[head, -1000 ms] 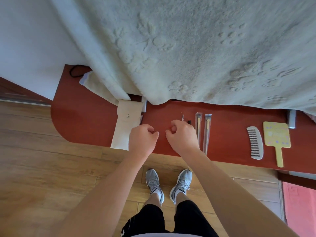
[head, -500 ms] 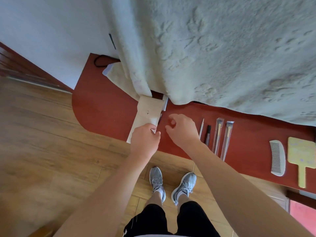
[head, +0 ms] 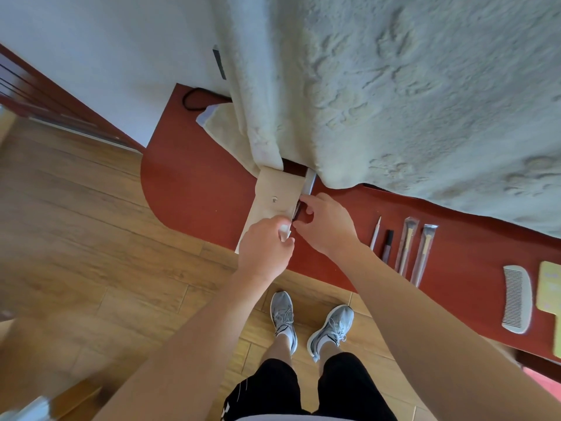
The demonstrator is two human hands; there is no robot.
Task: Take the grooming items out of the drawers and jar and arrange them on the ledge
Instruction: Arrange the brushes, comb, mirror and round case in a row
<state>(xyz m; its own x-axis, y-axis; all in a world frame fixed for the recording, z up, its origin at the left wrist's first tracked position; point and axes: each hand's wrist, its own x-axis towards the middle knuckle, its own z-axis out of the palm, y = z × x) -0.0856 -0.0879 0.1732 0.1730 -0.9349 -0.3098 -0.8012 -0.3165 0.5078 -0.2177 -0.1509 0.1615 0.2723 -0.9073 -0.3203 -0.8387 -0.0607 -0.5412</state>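
Observation:
A beige pouch [head: 274,196] with a snap button lies on the red-brown ledge [head: 194,183]. My left hand [head: 264,247] grips the pouch's near right edge. My right hand [head: 326,224] pinches a dark slim item [head: 297,209] sticking out of the pouch's right side, next to a silver item [head: 310,182]. To the right on the ledge lie a thin white stick [head: 375,233], a dark pencil-like item [head: 387,245], two wrapped brushes [head: 417,249], a white comb [head: 516,297] and a yellow hand mirror [head: 551,288].
A thick cream fleece blanket [head: 394,86] hangs over the back of the ledge. A black cord loop [head: 194,100] lies at the ledge's far left by the white wall. Wooden floor [head: 91,253] and my grey shoes [head: 312,323] are below.
Both hands moved left from the laid-out items to the pouch. The left hand took hold of the pouch edge and the right hand pinched an item at its side. The camera shifted left.

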